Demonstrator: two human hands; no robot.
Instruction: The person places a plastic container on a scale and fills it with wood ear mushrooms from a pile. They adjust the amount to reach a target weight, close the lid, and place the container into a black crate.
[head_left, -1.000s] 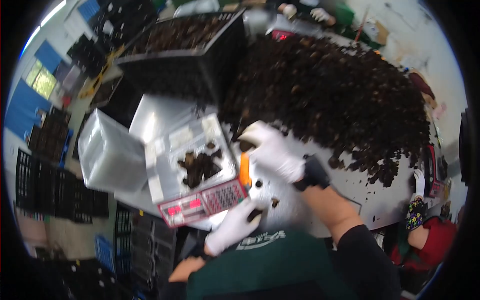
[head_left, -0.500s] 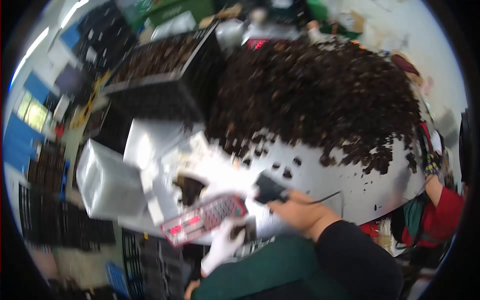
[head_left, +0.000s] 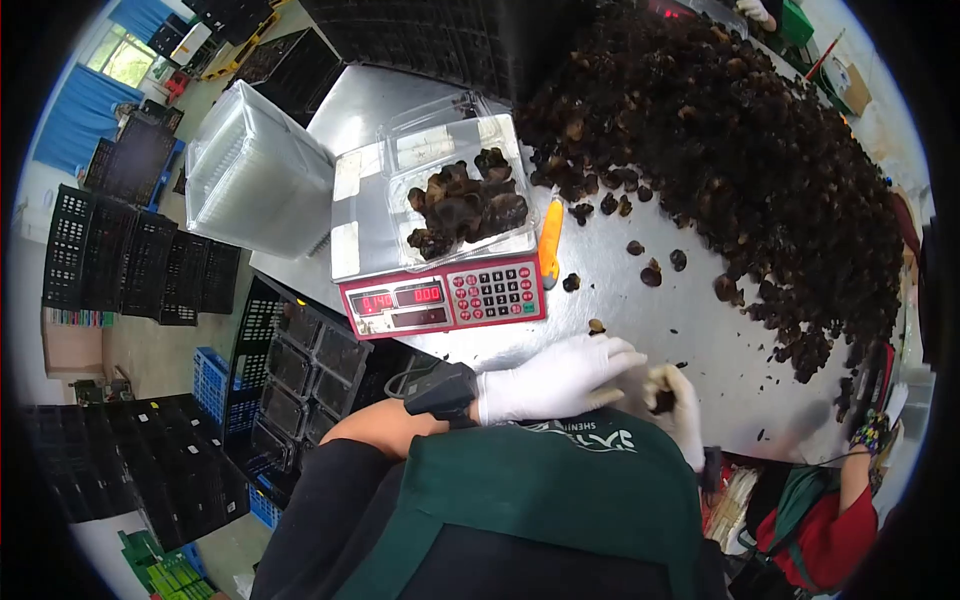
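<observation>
My left hand (head_left: 555, 380), in a white glove, reaches across the front of my apron with its fingers stretched out. Beside its fingertips my right hand (head_left: 680, 405), also gloved, has its fingers curled round a small dark brown mushroom-like piece (head_left: 662, 401). On the platform of a red and white digital scale (head_left: 410, 305) stands a clear plastic tray (head_left: 405, 200) holding several dark mushroom-like pieces (head_left: 460, 210). The lit display shows 0.140 and 0.00. An orange-handled tool (head_left: 550, 245) lies against the scale's right side.
A large heap of dark pieces (head_left: 700, 130) covers the metal table's (head_left: 620, 310) right and far side. Stacked clear trays (head_left: 250, 170) stand left of the scale; a black crate (head_left: 430, 40) rises behind. At right is another person's gloved hand (head_left: 875, 435). Black crates (head_left: 130, 260) line the left.
My right hand has moved from above the scale to the apron's front right. My left hand has left the scale's front edge and now lies near the right. The view has turned and sharpened.
</observation>
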